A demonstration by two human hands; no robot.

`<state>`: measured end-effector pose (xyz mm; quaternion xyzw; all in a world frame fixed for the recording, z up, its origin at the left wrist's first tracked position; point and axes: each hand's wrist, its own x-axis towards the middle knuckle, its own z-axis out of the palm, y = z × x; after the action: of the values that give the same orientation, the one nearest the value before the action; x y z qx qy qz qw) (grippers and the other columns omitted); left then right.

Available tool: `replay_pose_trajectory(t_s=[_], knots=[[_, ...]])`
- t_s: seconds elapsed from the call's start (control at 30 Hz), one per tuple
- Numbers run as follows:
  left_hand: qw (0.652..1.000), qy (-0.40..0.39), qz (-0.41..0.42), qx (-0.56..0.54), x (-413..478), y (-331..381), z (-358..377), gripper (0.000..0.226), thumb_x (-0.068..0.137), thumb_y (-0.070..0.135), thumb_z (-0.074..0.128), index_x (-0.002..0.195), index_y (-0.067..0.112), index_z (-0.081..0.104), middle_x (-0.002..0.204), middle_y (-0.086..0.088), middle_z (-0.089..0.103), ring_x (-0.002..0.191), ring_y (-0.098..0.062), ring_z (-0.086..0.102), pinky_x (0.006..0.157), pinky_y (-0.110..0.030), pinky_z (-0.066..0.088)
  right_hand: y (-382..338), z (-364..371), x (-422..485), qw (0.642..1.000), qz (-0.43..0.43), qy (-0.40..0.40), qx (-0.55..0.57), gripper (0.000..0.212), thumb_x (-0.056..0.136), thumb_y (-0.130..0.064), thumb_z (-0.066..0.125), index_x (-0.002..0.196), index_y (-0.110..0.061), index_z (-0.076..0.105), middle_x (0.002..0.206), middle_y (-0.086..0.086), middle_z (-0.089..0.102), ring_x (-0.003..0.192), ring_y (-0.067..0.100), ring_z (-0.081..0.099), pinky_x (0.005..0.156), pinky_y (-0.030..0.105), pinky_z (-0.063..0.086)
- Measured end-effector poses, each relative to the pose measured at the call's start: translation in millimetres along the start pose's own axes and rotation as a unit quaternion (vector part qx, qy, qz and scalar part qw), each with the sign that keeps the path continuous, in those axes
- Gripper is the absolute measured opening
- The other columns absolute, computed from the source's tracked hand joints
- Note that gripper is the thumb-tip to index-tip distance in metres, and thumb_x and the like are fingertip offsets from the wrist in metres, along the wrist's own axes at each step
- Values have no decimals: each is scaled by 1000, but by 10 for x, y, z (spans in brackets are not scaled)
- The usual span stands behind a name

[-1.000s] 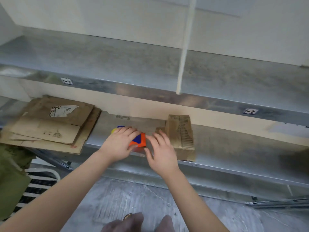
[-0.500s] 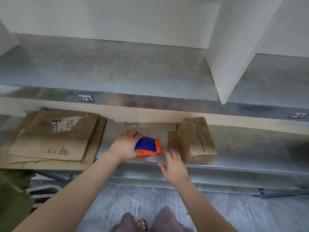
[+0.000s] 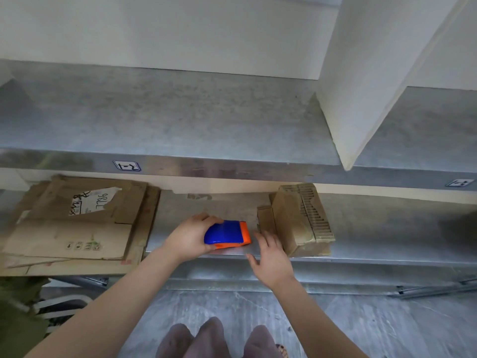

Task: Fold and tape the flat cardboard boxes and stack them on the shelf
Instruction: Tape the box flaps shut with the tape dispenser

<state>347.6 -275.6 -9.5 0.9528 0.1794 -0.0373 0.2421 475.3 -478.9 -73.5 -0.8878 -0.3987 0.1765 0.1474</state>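
My left hand (image 3: 189, 237) grips a blue and orange tape dispenser (image 3: 227, 234) at the front of the lower metal shelf (image 3: 387, 244). Just right of the dispenser, my right hand (image 3: 271, 257) hovers with straight fingers over the shelf's front edge, holding nothing. A small folded cardboard box (image 3: 299, 220) with a ribbed side stands on the shelf beside my right hand. A pile of flat cardboard boxes (image 3: 77, 226), one bearing a torn white label, lies at the left of the same shelf.
An upper metal shelf (image 3: 180, 120) runs across above, with a white upright post (image 3: 366, 73) at the right. The grey floor (image 3: 361, 324) lies below, with my feet near the bottom edge. Green fabric (image 3: 18, 313) and a white rack sit at lower left.
My left hand has closed round the tape dispenser and drawn it toward the shelf's front edge. My right hand has come off it and pulled back to the right.
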Motion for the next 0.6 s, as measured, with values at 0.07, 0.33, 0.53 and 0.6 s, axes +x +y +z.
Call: replay_pose_trajectory(t_s=[0.07,0.33,0.53,0.6], knots=[[1000,6,-1,5,-40,16,17,59,77,36,74,131,27,53,123,3,56,107,-19,56,85,-28,46,15,12,-21,1000,-1,6,0,59,99,-38,43,153,-21,24,157,2,26,146,20,18,119,31,21],[999,36,-24,24,-167,150,94,64,75,42,74,133,32,51,121,7,57,108,-15,55,76,-27,47,46,14,-103,1000,-7,6,23,50,104,-23,35,152,-13,24,157,6,27,146,21,19,119,26,11],[998,22,-64,16,-220,146,138,70,70,45,78,133,36,49,122,9,56,112,-14,54,81,-30,49,5,7,-118,999,-10,-1,39,50,104,-23,37,152,-14,25,157,6,27,146,22,19,120,28,12],[998,18,-63,13,-245,130,151,71,70,44,79,133,34,49,123,8,56,112,-15,54,83,-30,49,-1,3,-107,999,-11,1,36,50,104,-23,36,152,-13,24,157,6,26,147,21,17,120,27,11]])
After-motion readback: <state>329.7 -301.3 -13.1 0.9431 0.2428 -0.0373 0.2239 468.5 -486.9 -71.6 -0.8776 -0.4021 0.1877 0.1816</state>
